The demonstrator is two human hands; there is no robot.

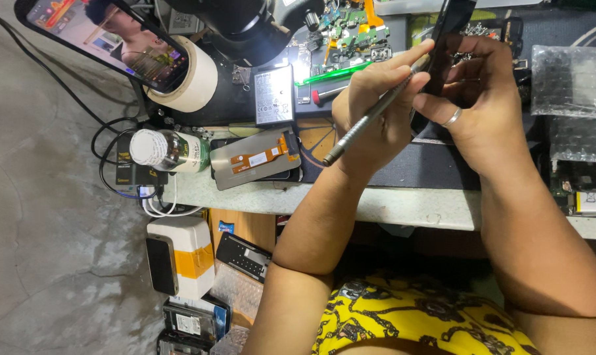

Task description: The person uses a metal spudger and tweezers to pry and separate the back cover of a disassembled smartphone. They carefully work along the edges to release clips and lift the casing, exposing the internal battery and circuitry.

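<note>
My left hand (370, 105) grips a slim grey metal tool (367, 121) like a pen, its tip pointing up toward a black phone (450, 36). My right hand (475, 92), with a ring on one finger, holds that black phone upright and edge-on above the dark work mat (416, 167). The two hands touch around the phone's lower part. The tool's tip is hidden where it meets the phone.
On the bench lie a phone display panel with an orange flex cable (255, 158), a grey battery (273, 95), a green tool (334, 73), circuit boards (350, 29), a small bottle (169, 150), a tape roll (196, 79) and a lit phone (104, 36). Bubble wrap (571, 82) sits right.
</note>
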